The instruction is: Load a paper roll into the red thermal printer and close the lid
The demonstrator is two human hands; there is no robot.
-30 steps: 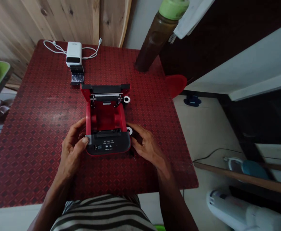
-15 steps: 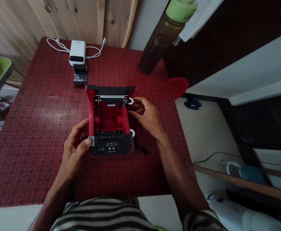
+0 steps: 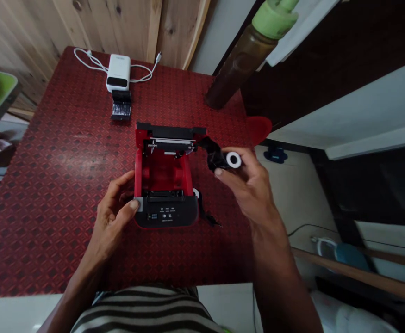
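Observation:
A red and black label printer [image 3: 164, 175] stands on the table with its lid [image 3: 171, 132] raised and its red inner bay uncovered. My left hand [image 3: 117, 206] grips its front left corner, thumb on top and fingers along the side. Off the printer's right side, in the air, my right hand [image 3: 249, 180] pinches a roll of black ribbon [image 3: 233, 160] with a white core. Loose black ribbon [image 3: 214, 152] trails from this roll toward the lid. A second white-cored roll [image 3: 196, 192] lies against the printer's right side, partly hidden, its dark ribbon end [image 3: 211, 218] on the table.
Behind the printer lie a white power bank [image 3: 119, 71] with a white cable [image 3: 146, 74] and a small black piece with a streaked panel [image 3: 121, 108]. A tall dark bottle [image 3: 237, 64] with a green lid stands at the back right of the red patterned table [image 3: 66, 175].
My right hand has lifted the ribbon roll from beside the lid and drawn it to the right, stretching out ribbon. My left hand has stayed on the printer's corner.

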